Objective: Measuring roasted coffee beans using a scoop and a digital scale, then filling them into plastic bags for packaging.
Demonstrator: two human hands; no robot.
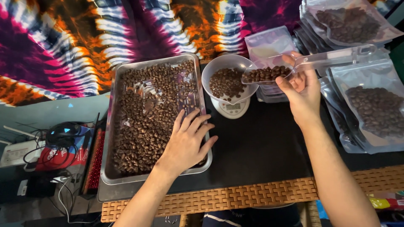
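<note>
Right hand (302,93) grips clear scoop (269,74) w/ beans over bowl (228,78) on scale (232,107). Left hand (185,143), fingers spread, rests on tray (110,126) left of scale. Bowl partly filled; several bags (370,109) right of scale already filled; tray still has plenty.

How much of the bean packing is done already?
Done: several clear bags at the right already hold beans. In hand: the right hand tips a clear scoop of beans toward the white bowl on the scale; the left hand rests on the tray. Left: the tray is still full, and empty bags wait.
</note>
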